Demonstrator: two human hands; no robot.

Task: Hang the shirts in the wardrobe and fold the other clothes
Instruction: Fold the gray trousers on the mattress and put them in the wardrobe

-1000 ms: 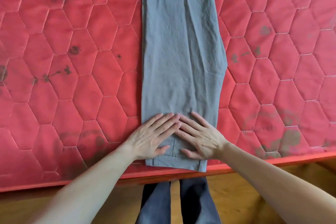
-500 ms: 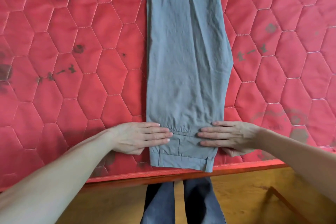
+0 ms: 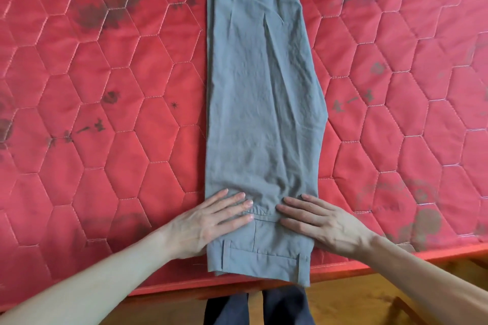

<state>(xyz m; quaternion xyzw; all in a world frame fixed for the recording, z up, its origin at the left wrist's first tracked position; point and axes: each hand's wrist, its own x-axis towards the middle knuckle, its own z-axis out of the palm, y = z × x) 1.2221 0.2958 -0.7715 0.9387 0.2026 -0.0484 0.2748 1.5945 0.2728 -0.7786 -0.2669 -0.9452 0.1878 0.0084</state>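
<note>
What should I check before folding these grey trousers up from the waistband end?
1. Grey trousers lie flat, legs stacked lengthwise on the red mattress: ok.
2. Left hand rests flat on the waist area, fingers straight: ok.
3. Right hand rests flat opposite it, fingers straight: ok.
4. Fabric smooth: not ok, creases run down the middle of the legs.
5. Waistband fully supported: not ok, its right corner hangs past the mattress edge.
6. Hem end aligned: cannot tell, it runs out of the top of the frame.
</note>
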